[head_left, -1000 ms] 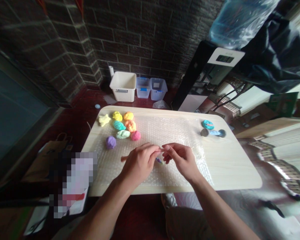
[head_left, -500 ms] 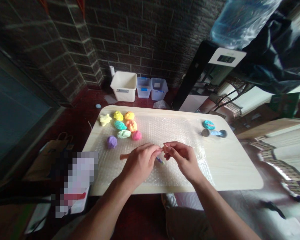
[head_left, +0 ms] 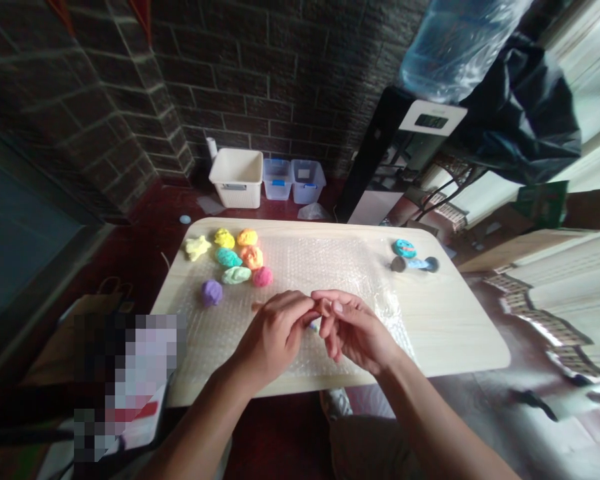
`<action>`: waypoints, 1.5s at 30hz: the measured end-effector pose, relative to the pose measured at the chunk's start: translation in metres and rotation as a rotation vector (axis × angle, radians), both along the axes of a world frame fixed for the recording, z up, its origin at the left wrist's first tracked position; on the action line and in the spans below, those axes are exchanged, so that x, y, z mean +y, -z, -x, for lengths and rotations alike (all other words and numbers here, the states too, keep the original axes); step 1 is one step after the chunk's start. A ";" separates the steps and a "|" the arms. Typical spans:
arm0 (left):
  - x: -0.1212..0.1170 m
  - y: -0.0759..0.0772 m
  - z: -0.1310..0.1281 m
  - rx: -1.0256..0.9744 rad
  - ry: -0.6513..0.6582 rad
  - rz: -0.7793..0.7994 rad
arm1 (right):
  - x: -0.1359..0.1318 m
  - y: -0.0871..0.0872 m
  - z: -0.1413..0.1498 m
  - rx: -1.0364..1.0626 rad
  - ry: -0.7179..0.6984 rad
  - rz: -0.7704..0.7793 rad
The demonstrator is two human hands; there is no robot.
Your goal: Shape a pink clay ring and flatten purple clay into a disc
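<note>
Both hands have drawn closer together since the earlier frame: the right hand (head_left: 353, 327) now meets the left hand (head_left: 273, 330) at the fingertips, and the head view has shifted, so the table (head_left: 455, 320) sits further left. In the head view, the thumb and forefinger of each hand are bent close together; whether they pinch something I cannot tell, as any piece there is too small. Lower fingers of the right hand hang loosely apart. Just below the meeting fingertips shows a small purple-and-green piece (head_left: 313, 327), partly hidden; a brown piece (head_left: 256, 307) pokes out beyond the left hand. Under them is bubble wrap (head_left: 320, 260). Near its far left corner are a purple lump (head_left: 212, 293), a pink lump (head_left: 263, 277) and a teal lump (head_left: 229, 257). Well apart, on the right, a teal disc (head_left: 405, 248) lies just behind a dumbbell-shaped thing (head_left: 415, 265).
</note>
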State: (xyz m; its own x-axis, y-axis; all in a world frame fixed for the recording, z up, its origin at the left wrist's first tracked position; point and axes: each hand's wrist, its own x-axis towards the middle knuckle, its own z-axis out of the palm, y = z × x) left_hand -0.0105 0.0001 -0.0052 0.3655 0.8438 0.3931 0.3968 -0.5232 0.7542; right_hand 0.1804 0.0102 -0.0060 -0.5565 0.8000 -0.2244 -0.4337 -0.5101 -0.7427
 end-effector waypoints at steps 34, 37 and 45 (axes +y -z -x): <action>-0.006 0.004 -0.007 0.005 -0.018 0.001 | -0.003 0.001 0.008 0.092 0.041 0.014; -0.006 -0.003 -0.006 -0.074 0.004 0.109 | -0.002 0.000 0.003 0.065 0.063 -0.088; -0.008 -0.010 0.001 -0.050 0.077 0.219 | 0.005 0.004 -0.007 -0.097 0.084 -0.308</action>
